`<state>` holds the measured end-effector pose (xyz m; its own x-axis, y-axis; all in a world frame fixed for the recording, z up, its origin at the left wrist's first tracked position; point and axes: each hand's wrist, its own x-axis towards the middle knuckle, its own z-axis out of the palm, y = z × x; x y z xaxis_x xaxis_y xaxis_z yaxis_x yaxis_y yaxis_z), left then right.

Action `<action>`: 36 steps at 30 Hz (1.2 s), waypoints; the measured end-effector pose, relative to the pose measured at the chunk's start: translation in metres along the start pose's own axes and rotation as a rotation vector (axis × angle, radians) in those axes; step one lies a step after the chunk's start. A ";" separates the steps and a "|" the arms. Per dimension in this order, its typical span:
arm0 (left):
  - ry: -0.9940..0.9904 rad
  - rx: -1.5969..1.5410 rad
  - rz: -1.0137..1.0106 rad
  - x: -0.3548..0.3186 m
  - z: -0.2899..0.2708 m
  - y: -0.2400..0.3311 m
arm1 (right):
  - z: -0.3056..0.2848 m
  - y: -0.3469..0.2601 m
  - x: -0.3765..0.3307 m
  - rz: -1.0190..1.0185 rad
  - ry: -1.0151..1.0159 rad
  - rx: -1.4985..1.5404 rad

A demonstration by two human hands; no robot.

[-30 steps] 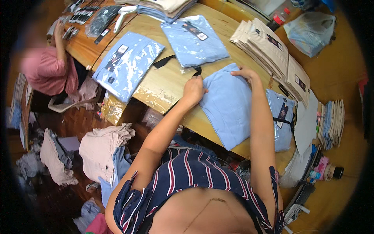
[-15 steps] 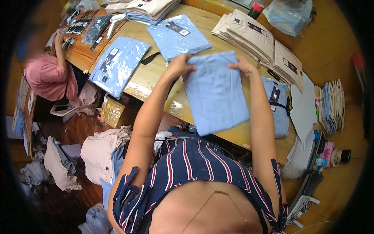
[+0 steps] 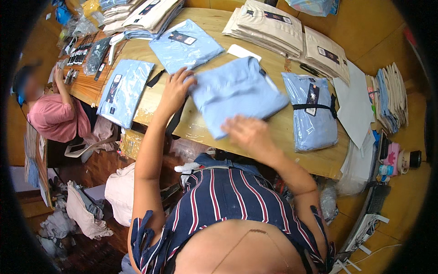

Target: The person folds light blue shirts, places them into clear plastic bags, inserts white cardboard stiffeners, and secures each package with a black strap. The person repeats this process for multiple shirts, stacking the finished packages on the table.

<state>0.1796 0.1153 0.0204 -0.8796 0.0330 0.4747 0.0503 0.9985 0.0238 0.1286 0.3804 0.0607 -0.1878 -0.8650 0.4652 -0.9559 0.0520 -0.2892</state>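
A folded light-blue garment [image 3: 237, 91] lies at a slant on the wooden table in front of me, with a small dark tag at its far right edge. My left hand [image 3: 178, 89] is at its left corner, fingers apart, the tips touching the cloth. Blurred by motion, my right hand [image 3: 248, 137] rests on its near edge with fingers stretched out. To the right lies a bagged blue garment [image 3: 303, 130] with a black strap across it. Two more bagged blue garments, one at the left [image 3: 130, 84] and one at the back [image 3: 194, 34], lie beyond my left hand.
Stacks of beige garments [image 3: 269, 34] stand along the back right, with another stack [image 3: 153, 13] at the back left. A flat white object [image 3: 244, 52] lies behind the blue garment. A person in pink [image 3: 59, 109] sits at the left. Cloth heaps [image 3: 84, 210] lie on the floor.
The blue garment has been lowered and turned on the table. My right hand went from its far right corner to the near edge; my left hand loosened its hold at the left corner.
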 end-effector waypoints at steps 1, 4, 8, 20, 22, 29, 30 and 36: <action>-0.020 -0.004 -0.061 -0.011 0.005 0.008 | 0.009 -0.004 -0.009 0.019 -0.098 0.123; -0.126 -0.214 -0.268 -0.054 0.012 0.043 | 0.011 0.035 -0.036 0.453 -0.021 0.328; -0.281 -0.203 -0.263 -0.063 -0.004 0.127 | 0.007 0.112 -0.021 0.702 0.030 -0.189; -0.130 0.302 -0.207 -0.013 0.024 0.025 | 0.051 0.041 -0.078 1.068 -0.169 0.356; -0.051 0.135 -0.224 0.001 0.020 0.053 | 0.037 0.037 -0.079 1.047 -0.106 0.186; -0.109 -0.235 -0.109 0.007 0.063 0.157 | 0.005 0.151 -0.068 0.485 -0.235 -0.502; -0.140 -0.209 -0.103 0.002 0.067 0.152 | 0.005 0.154 -0.063 0.436 -0.334 -0.532; -0.281 -0.230 0.067 -0.024 0.054 0.118 | -0.004 0.083 -0.096 0.428 -0.648 -0.548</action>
<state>0.1807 0.2351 -0.0354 -0.9648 0.1408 0.2223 0.1890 0.9586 0.2131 0.0664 0.4695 -0.0045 -0.5421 -0.8181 -0.1919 -0.8388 0.5131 0.1823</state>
